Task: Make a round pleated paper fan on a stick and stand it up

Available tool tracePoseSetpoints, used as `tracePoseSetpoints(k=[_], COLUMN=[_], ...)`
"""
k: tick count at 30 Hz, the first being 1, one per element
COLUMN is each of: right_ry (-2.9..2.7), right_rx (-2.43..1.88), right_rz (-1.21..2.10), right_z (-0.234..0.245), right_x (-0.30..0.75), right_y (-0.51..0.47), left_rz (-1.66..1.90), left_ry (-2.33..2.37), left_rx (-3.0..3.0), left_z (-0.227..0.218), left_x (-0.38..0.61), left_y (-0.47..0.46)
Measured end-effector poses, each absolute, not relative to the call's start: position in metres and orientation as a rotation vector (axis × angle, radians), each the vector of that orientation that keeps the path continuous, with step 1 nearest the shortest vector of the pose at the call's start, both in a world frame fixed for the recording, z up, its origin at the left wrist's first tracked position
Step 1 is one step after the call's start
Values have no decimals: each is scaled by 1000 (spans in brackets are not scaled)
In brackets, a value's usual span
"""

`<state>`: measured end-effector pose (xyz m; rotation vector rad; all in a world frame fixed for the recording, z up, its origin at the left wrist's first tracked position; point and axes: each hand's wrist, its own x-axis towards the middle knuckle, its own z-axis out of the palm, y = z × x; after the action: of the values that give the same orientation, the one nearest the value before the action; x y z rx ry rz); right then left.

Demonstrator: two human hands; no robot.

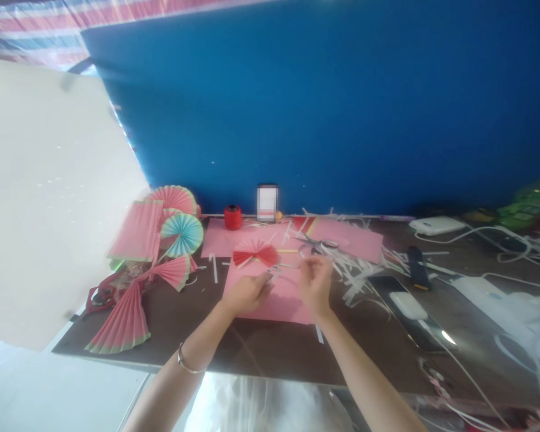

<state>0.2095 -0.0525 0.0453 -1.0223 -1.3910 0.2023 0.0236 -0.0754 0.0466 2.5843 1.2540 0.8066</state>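
Observation:
My left hand [247, 293] is closed in a pinch over a pink paper sheet [276, 297] at the middle of the dark table [261, 354]; a small silvery thing I cannot make out shows at its fingertips. My right hand [315, 282] is closed in a pinch a little to the right, its fingers meeting near the left hand's. A red pleated paper bow [255, 254] lies just beyond both hands. Scissors [317, 245] rest on another pink sheet [342, 240] behind my right hand.
Several pink and teal pleated fans [162, 252] are piled at the left. A red thread spool [233, 217] stands by the blue wall. White paper strips [355, 270], a phone [409, 309], white chargers and cables [490, 282] fill the right side.

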Motion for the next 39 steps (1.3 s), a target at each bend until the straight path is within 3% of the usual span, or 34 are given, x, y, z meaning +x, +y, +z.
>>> tracePoseSetpoints(k=[12,30,39], right_ry=[-1322,-1519,-2003], right_rx=[-1032,-1038,-881], right_rz=[135,9,-265], right_z=[51,49,45], right_x=[210,208,201], right_y=[-54,-57,-63], left_rz=[933,1374,1151], left_ry=[1265,2012,1699], left_rx=[2480,2456,2901], left_z=[50,32,46], left_x=[21,22,27], left_y=[-74,-62,-73])
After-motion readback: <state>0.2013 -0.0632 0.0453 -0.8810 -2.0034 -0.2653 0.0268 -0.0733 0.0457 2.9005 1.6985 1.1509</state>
